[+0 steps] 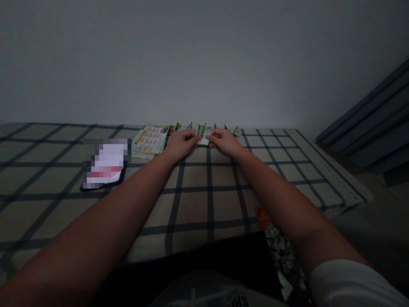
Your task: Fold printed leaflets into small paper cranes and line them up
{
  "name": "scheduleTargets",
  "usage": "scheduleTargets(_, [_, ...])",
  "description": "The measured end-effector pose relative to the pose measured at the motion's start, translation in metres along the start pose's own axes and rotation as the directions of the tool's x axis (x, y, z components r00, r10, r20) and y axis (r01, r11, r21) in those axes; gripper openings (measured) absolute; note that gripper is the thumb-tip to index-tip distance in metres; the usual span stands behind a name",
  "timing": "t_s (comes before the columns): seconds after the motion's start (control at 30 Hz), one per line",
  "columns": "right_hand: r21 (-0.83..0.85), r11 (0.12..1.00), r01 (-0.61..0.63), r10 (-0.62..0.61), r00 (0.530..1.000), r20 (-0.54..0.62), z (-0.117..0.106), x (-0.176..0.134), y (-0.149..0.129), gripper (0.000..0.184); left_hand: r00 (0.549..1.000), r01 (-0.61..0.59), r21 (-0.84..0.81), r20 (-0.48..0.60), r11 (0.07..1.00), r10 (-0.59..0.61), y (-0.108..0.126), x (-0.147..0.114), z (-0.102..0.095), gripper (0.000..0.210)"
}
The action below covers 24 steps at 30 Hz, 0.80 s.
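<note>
"What is at the centre?"

"A small flat white-and-green piece (203,134), card or packet, at the far side of a checked cloth (194,209), near a pale wall (204,64). It is held between two bare hands. Whether its lower edge rests on the cloth, I cannot tell."

"How is it gripped?"

"The left hand (183,143) pinches its left edge, thumb on the front. The right hand (224,143) pinches the right edge likewise. The fingers behind are mostly hidden."

"What could go wrong?"

"Both holds look confined to the edges, so uneven pulling might bend or tear it, and a loosened thumb might let it slip. Small colourful pieces (237,131) sit just behind the hands; a forward push could scatter them. The dim light could make print easy to misread."

"And further out?"

"Left of the hands lie printed sheets (151,140), then a phone-like device (107,164) with its screen blurred. The left forearm passes near it, so a sideways swing might knock it. Near the right forearm lies something orange (262,217), too dark to identify."
</note>
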State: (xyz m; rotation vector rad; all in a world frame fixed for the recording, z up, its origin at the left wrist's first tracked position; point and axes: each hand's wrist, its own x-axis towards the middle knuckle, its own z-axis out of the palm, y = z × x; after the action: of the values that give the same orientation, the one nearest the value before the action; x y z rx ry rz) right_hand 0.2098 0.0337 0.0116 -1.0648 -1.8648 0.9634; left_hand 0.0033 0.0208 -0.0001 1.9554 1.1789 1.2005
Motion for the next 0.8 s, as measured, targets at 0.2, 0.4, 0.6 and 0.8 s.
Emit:
scheduleTargets(0.2, [0.095, 0.995, -0.030, 0.024, 0.997, 0.069, 0.0022, -0.0022, -0.0033, 0.007, 0.996, -0.020, 0.041, -0.082, 0.999, 0.023, 0.0046, 0.0017, -0.0029, 0.030])
scheduleTargets(0.4, [0.123, 0.990, -0.065, 0.057, 0.996, 0.064, 0.0021, -0.0016, -0.0036, 0.018, 0.998, -0.034, 0.072, -0.053, 0.997, 0.038, 0.0052, 0.0002, -0.0032, 0.033])
scheduleTargets(0.6, [0.137, 0.983, -0.119, 0.110, 0.992, 0.068, 0.0017, -0.0025, -0.0094, 0.023, 0.999, -0.015, 0.005, -0.030, 1.000, 0.015, 0.0013, -0.0001, -0.0015, 0.033])
scheduleTargets(0.8, [0.120, 0.980, -0.161, 0.147, 0.983, 0.112, 0.0004, -0.0043, -0.0094, 0.022, 0.996, -0.025, -0.102, -0.092, 0.994, 0.015, 0.0009, 0.0009, 0.0019, 0.033])
